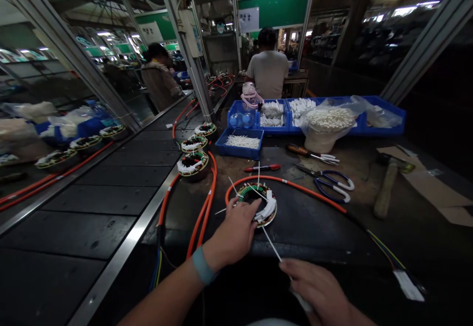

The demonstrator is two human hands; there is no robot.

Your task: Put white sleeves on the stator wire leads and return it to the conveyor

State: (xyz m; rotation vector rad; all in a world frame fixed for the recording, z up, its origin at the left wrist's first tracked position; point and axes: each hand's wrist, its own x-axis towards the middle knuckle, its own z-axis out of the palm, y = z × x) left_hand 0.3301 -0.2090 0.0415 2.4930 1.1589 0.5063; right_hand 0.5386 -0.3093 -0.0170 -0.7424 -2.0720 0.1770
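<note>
The left hand (234, 232) is stretched forward, fingers curled downward, a band worn at the wrist; the right hand (321, 291) is held low, pinched closed.

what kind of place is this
Likely a factory assembly line for motor stators: round wound stator rings with orange cables queue beside a black conveyor belt, blue plastic parts bins stand behind, and co-workers work nearby.

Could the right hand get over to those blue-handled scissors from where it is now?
Probably yes. The scissors lie in the open on the bench, ahead and right of the right hand, with only the orange cable low between them. But the hand already pinches a thin white strip, so it isn't free.
</note>
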